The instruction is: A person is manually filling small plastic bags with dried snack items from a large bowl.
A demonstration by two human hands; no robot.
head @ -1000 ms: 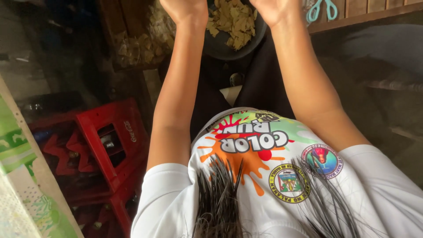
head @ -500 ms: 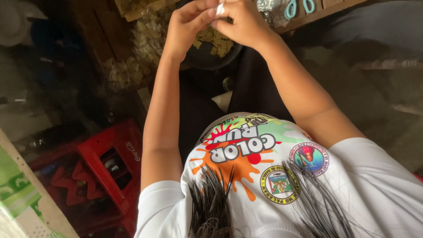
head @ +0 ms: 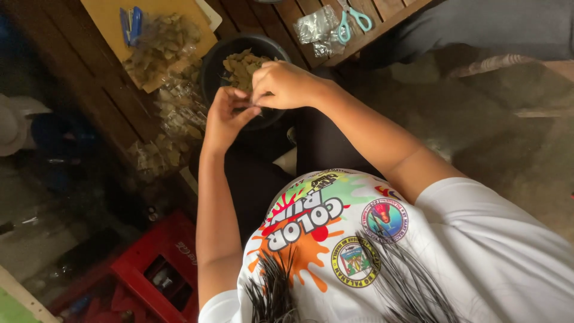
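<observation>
Black bowl [head: 210,66]; teal scissors [head: 353,21]; red crate [head: 156,272]; white shirt [head: 496,263], multicolour splatter print.

We see bags [head: 164,128] crowding bowl [head: 222,60] left side, scissors [head: 353,21] beyond; open floor [head: 478,113] lies right.

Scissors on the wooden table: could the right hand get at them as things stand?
Probably yes. The scissors lie in the open on the table, beyond the bowl, with nothing over them. The right hand is pinching something small with the left hand, so it would have to let go first.
</observation>
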